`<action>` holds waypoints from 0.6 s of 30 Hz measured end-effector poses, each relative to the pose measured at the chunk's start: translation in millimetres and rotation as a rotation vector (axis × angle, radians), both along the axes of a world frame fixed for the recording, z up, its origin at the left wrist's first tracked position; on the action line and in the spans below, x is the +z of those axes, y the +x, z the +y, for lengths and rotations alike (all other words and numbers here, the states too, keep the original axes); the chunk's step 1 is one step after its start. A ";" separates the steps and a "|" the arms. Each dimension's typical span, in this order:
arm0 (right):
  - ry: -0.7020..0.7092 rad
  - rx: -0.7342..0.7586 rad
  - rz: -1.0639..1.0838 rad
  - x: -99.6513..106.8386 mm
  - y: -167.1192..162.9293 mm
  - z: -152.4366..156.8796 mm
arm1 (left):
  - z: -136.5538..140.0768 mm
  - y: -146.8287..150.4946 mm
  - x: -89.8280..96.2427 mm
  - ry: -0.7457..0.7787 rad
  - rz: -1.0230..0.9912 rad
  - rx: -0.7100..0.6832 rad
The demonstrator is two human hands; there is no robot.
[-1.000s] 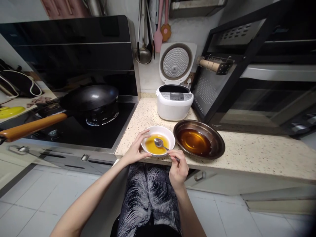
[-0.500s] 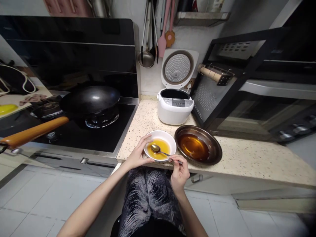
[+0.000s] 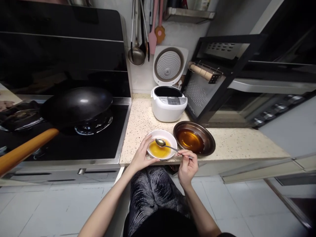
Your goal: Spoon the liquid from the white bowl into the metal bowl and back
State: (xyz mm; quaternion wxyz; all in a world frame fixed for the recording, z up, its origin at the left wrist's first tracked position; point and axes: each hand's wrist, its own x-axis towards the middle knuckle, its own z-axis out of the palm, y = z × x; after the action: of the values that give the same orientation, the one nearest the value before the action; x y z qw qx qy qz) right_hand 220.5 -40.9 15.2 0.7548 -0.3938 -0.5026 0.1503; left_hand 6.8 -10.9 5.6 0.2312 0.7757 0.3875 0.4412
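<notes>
A small white bowl [image 3: 171, 137] stands at the counter's front edge with yellow liquid [image 3: 158, 152] in it. My left hand [image 3: 143, 155] grips its left side, fingers along the rim and thumb at the front. Between the thumb and fingers of my right hand [image 3: 188, 167] is the handle of a metal spoon [image 3: 161, 142]. The spoon's head is over the liquid, bowl side up; whether it touches the liquid I cannot tell. Just right of the white bowl sits a wide dark metal basin [image 3: 210, 142] holding amber liquid [image 3: 190, 140].
Behind the bowls is a white rice cooker [image 3: 169, 110] with its lid raised. A black wok [image 3: 76, 105] rests on the stove at left, its wooden handle [image 3: 29, 149] pointing forward. A dark rack [image 3: 197, 95] and oven [image 3: 237, 108] stand at right. Utensils [image 3: 137, 56] hang above.
The spoon's head has risen from the yellow liquid, and my right hand has shifted slightly right. The view has turned right. My left hand keeps its grip on the white bowl.
</notes>
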 end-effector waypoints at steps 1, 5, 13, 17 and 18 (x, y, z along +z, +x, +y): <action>0.002 -0.017 0.007 2.4 1.8 0.8 | 0.0 -0.2 -0.6 -0.003 0.003 0.001; 0.009 -0.053 0.058 11.2 12.2 4.4 | -0.1 -1.5 -3.0 -0.014 0.016 0.002; 0.060 -0.162 0.109 26.8 43.1 13.1 | -0.9 -1.2 -3.4 -0.005 0.032 0.011; 0.041 -0.203 0.006 24.4 60.0 13.1 | -1.3 -1.8 -2.9 0.003 0.038 0.027; 0.050 -0.205 -0.036 22.5 64.2 12.9 | -1.5 -2.2 -2.8 0.002 0.043 0.033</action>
State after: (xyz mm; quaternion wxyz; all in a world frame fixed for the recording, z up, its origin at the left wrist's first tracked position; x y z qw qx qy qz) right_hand 284.8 -28.0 37.6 0.7666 -0.4270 -0.4767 0.0527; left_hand 4.5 -12.4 2.8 0.2148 0.7788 0.4046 0.4286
